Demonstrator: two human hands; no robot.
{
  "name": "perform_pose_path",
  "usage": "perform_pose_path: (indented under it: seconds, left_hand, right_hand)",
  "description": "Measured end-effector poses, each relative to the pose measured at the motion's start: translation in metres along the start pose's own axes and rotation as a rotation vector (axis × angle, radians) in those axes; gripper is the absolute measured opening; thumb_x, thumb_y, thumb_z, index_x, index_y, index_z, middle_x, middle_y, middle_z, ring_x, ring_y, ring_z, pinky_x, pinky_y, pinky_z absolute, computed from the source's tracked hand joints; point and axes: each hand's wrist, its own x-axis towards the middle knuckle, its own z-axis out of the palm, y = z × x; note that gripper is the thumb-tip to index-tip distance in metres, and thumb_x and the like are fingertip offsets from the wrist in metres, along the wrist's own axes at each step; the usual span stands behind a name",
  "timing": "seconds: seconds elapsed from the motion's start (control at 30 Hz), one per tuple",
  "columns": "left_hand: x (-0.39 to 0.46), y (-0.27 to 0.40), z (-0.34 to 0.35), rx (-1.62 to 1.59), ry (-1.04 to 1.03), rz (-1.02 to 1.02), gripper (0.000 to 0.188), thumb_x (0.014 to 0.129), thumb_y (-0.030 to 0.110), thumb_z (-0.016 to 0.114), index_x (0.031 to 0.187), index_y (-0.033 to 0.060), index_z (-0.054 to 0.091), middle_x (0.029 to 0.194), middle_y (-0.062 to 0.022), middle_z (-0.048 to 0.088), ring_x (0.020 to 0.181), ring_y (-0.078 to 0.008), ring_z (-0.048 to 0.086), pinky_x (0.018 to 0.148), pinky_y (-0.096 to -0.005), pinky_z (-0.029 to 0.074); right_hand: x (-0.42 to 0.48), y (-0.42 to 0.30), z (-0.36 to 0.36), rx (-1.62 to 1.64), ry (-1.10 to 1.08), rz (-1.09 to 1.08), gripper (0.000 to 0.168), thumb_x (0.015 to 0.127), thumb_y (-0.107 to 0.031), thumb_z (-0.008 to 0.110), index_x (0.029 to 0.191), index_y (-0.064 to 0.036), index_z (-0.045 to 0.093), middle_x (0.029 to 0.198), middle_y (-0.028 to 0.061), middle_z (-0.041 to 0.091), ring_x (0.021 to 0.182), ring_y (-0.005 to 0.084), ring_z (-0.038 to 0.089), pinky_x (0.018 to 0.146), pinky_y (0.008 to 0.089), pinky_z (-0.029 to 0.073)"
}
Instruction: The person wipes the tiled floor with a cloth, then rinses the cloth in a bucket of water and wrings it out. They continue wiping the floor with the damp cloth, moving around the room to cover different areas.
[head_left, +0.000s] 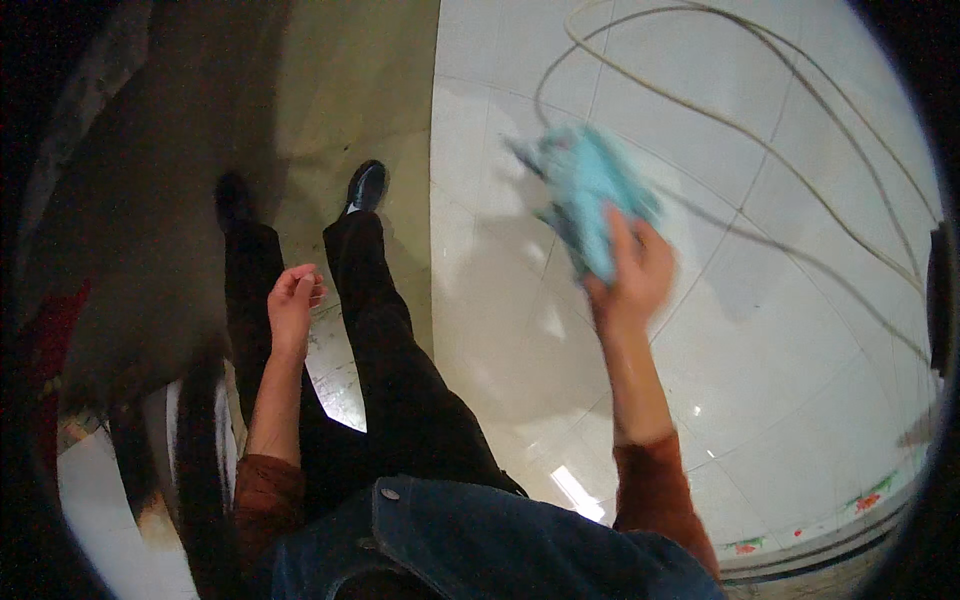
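In my right hand (636, 274) is a bunched light blue cloth (596, 187), blurred, with dark patches along its left edge. It is over white tiles (675, 382); whether it touches them cannot be told. My left hand (295, 304) hangs in front of my dark trousers (397, 367), its fingers curled in, and no object shows in it.
Pale cables (675, 97) loop across the upper part of the tiles, casting shadows. A dark object (943, 300) is at the right rim. Olive-coloured floor (360, 90) lies beneath my black shoes (367, 187). A strip with red flowers (866, 501) curves along the lower right.
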Motion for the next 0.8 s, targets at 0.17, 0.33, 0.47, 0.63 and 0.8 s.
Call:
perform_pose_path:
  seconds: [0.17, 0.33, 0.47, 0.63, 0.8]
  left_hand:
    - [0.005, 0.025, 0.003, -0.024, -0.069, 0.042, 0.016, 0.089, 0.013, 0.051, 0.101, 0.0053, 0.059, 0.087, -0.0024, 0.062, 0.072, -0.0104, 0.059, 0.065, -0.0232, 0.045]
    - [0.008, 0.032, 0.000, -0.088, -0.088, 0.086, 0.017, 0.089, 0.013, 0.052, 0.101, 0.0039, 0.059, 0.086, -0.0028, 0.062, 0.072, -0.0097, 0.058, 0.065, -0.0228, 0.045]
    - [0.012, 0.016, -0.018, -0.078, -0.027, 0.076, 0.016, 0.089, 0.013, 0.052, 0.100, 0.0041, 0.060, 0.084, -0.0022, 0.062, 0.071, -0.0097, 0.058, 0.064, -0.0225, 0.045]
    - [0.021, 0.004, -0.023, 0.026, 0.043, 0.006, 0.016, 0.089, 0.013, 0.052, 0.100, 0.0044, 0.060, 0.086, -0.0024, 0.061, 0.072, -0.0102, 0.058, 0.065, -0.0233, 0.046]
    - [0.022, -0.030, -0.005, -0.080, 0.003, -0.046, 0.015, 0.090, 0.014, 0.053, 0.101, 0.0060, 0.060, 0.088, -0.0023, 0.061, 0.073, -0.0105, 0.058, 0.066, -0.0245, 0.046]
  right_hand:
    - [-0.079, 0.068, -0.141, -0.536, 0.304, 0.271, 0.060, 0.075, -0.018, 0.069, 0.131, -0.012, 0.047, 0.132, 0.0143, 0.043, 0.107, 0.0316, 0.047, 0.092, 0.0401, 0.038]
    - [-0.070, 0.067, -0.124, -0.906, 0.268, 0.334, 0.082, 0.059, -0.013, 0.073, 0.135, -0.020, 0.042, 0.136, 0.0130, 0.040, 0.102, 0.0293, 0.050, 0.087, 0.0394, 0.040]
    - [-0.035, 0.051, -0.020, -0.690, 0.243, 0.090, 0.067, 0.069, -0.022, 0.068, 0.132, -0.024, 0.046, 0.128, 0.0108, 0.050, 0.100, 0.0265, 0.054, 0.075, 0.0406, 0.040]
    - [0.044, -0.005, 0.178, -0.394, -0.464, -0.078, 0.058, 0.078, -0.010, 0.054, 0.133, -0.018, 0.039, 0.136, 0.0090, 0.040, 0.117, 0.0283, 0.043, 0.090, 0.0514, 0.036]
    - [0.080, -0.034, 0.286, -0.195, -0.659, 0.019, 0.048, 0.070, -0.012, 0.062, 0.117, -0.016, 0.054, 0.119, 0.0052, 0.054, 0.107, 0.0279, 0.047, 0.079, 0.0449, 0.040]
